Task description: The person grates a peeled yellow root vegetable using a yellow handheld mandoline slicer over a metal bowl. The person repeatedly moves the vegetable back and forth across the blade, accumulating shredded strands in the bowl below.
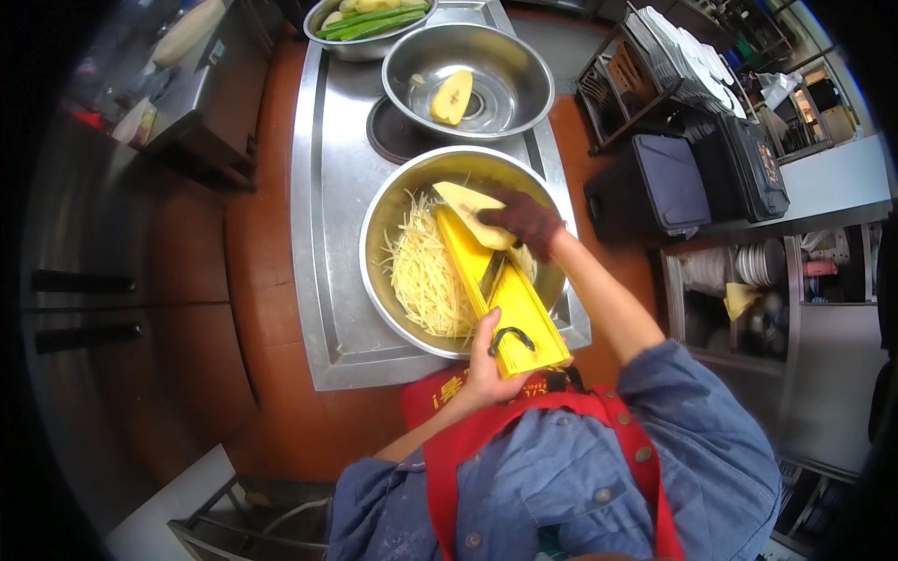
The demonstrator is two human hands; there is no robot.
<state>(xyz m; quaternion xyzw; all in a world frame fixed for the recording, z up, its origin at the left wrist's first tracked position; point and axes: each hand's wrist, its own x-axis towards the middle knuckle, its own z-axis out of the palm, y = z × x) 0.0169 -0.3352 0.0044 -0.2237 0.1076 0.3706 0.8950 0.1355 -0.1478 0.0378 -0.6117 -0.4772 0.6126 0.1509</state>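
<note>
My bare left hand (489, 365) grips the near end of a yellow mandoline slicer (533, 319), which slants across a large steel bowl (372, 280). A dark cord loop (515, 335) hangs on that near end. In a dark red glove, my right hand (527, 221) holds a large piece of peeled potato (477, 214), its pale cut face showing, over the slicer's far part, beyond the blade (493, 273). Whether the potato presses on the slicer is hard to tell. Thin potato shreds (426, 270) lie heaped in the bowl, mostly left of the slicer.
Behind stands a second steel bowl (515, 66) holding a potato half (452, 97) and a small scrap. Farther back, another bowl (365, 48) holds green vegetables (375, 24) and peeled pieces. The steel table (330, 245) has a round dark opening (393, 133). Lidded bins (670, 182) stand right.
</note>
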